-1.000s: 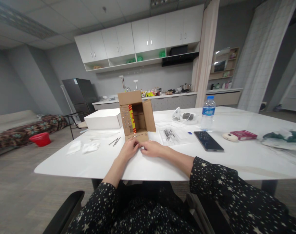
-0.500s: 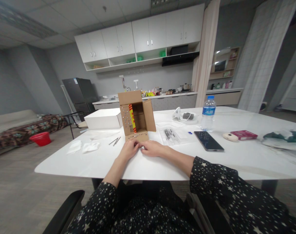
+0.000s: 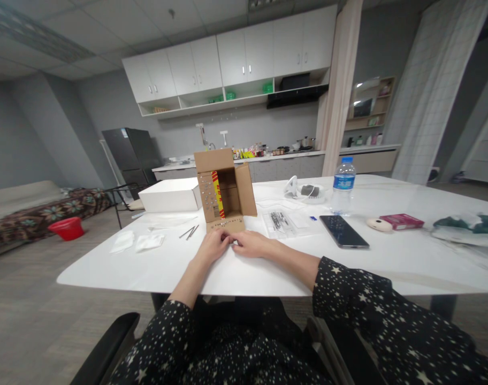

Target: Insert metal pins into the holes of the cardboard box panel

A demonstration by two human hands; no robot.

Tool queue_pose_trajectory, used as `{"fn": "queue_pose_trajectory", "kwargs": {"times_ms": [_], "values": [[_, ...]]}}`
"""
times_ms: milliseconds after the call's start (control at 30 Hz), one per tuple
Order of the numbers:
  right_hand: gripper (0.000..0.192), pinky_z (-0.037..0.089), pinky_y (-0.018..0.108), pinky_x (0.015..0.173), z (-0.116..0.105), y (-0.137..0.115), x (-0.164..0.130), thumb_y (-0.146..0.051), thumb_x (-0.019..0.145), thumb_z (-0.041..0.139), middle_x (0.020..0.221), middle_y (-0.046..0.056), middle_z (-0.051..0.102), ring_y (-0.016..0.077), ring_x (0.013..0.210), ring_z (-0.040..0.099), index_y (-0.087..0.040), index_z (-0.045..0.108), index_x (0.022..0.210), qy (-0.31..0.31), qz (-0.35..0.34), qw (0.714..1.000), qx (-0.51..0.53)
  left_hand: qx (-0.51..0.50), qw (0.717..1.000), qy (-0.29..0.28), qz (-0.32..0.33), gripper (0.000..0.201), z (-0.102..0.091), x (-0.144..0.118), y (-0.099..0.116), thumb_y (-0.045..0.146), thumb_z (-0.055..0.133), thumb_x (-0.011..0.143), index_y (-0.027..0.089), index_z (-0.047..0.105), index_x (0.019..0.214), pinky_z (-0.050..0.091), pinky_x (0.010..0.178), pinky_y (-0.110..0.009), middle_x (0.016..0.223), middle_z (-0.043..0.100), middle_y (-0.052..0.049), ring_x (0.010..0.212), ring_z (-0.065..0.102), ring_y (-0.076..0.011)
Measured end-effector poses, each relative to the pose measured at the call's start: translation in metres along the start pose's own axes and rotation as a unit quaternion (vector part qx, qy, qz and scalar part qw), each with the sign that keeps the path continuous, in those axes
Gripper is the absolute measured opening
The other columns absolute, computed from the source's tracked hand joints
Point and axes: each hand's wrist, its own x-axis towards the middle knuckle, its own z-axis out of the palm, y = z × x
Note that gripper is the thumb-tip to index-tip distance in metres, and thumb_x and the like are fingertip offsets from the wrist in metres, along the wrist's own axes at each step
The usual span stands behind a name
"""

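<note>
White table (image 3: 155,270): open cardboard box (image 3: 225,191), contents unclear.

You have a single view here, worn on your head, so it looks from your seated place at the near edge of the white bench (image 3: 147,272), facing forward and tilted somewhat down. Your starred sleeves and lap fill the bottom of the picture, close under the lens. The cardboard box (image 3: 225,190) stands near, just left of centre; your left hand (image 3: 214,245) and right hand (image 3: 250,244) rest just in front of it. Beyond the box the view runs far across the room to the wall cabinets (image 3: 231,59) and up to the ceiling. With no second camera, nothing is shared between views.
</note>
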Motion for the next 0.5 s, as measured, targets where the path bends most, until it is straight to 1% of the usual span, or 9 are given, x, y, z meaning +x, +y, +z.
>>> {"fn": "queue_pose_trajectory", "kwargs": {"times_ms": [267, 500], "values": [[0.032, 0.047, 0.032, 0.074, -0.0021, -0.0021, -0.0016, -0.024, 0.086, 0.048, 0.107, 0.011, 0.071, 0.026, 0.092, 0.066, -0.018, 0.063, 0.114, -0.002, -0.002, 1.0, -0.009, 0.005, 1.0, 0.006, -0.016, 0.022, 0.0012, -0.0014, 0.0021, 0.03, 0.052, 0.087, 0.017, 0.068, 0.092, 0.048, 0.08, -0.032, 0.095, 0.072, -0.008, 0.089, 0.065, -0.0225], [0.033, 0.047, 0.033, 0.075, 0.0, 0.0001, -0.0018, -0.024, 0.087, 0.049, 0.106, 0.01, 0.071, 0.0258, 0.094, 0.066, -0.019, 0.063, 0.116, 0.005, -0.014, 1.0, -0.019, 0.004, 1.0, -0.001, -0.016, 0.024, 0.0032, -0.0014, 0.0007, 0.031, 0.051, 0.088, 0.018, 0.07, 0.094, 0.049, 0.081, -0.032, 0.096, 0.073, -0.008, 0.092, 0.066, -0.023]]}}
